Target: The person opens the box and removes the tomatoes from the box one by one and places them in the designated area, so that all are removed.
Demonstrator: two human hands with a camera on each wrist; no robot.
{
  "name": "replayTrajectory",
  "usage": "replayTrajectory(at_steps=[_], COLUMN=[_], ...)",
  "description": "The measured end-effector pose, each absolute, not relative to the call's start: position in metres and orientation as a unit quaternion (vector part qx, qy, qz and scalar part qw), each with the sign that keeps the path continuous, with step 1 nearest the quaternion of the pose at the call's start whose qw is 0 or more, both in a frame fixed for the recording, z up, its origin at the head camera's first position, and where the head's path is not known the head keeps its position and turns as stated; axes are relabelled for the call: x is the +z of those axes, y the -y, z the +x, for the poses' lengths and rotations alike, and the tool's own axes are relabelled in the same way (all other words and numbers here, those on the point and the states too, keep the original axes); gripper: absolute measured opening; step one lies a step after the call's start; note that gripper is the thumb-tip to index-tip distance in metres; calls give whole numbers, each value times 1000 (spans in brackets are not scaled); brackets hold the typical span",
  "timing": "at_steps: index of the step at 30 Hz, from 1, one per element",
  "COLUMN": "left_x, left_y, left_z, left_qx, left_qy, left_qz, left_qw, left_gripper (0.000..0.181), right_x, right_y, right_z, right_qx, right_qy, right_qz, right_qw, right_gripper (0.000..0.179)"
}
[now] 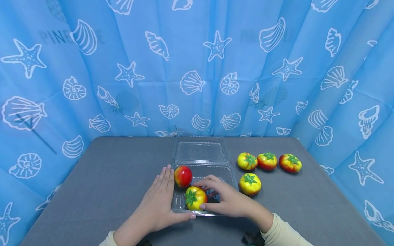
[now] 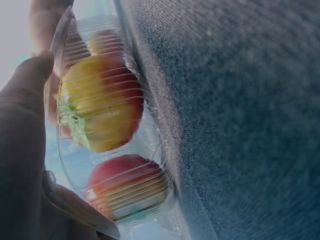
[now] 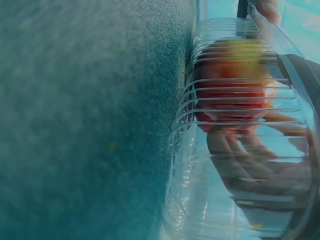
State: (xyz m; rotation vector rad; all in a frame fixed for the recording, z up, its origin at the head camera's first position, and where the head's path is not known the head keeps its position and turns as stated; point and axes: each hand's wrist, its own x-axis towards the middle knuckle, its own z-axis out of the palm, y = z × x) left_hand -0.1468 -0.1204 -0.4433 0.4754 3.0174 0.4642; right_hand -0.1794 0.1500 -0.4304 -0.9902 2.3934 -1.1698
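Observation:
A clear plastic clamshell box (image 1: 229,167) lies with its lid folded back on the far side. My right hand (image 1: 226,198) reaches into its front half. There its fingers and thumb grip a yellow-and-red persimmon (image 1: 198,196), whose green leafy cap faces left. Behind that one, a redder fruit (image 1: 183,176) sits in the box's left part with no cap showing. Along the box's left edge rests my left hand (image 1: 158,203), fingers extended, thumb stretched across the front corner. Through the ribbed wall, the left wrist view shows the persimmon (image 2: 105,105) and the redder fruit (image 2: 127,185).
To the right of the box, a yellow persimmon (image 1: 250,184) lies close to its wall. Farther back stand three more persimmons in a row, the leftmost (image 1: 247,161) nearest the box. A grey cloth (image 1: 123,171) covers the table; a blue shell-print curtain (image 1: 197,68) hangs behind.

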Motion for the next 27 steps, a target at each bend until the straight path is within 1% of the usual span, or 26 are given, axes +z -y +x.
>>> replayTrajectory(at_steps=[12,19,27], left_x=[-444,-443,-442], left_y=[120,121,121], left_z=[-148,-148,-148], left_qx=[149,148,155], left_qy=[-976,-977,-976], left_qz=[156,150,152], left_qw=[25,32,34], left_gripper=[145,148,145], right_x=[-432,-431,-419], right_y=[-154,-157,-162], right_z=[-182,-184,-184], right_qx=[-443,-484,-513], right_qy=[-813,-795,-785], right_qz=[-349,-345,-329], right_qw=[147,124,109], right_gripper=[53,54,57])
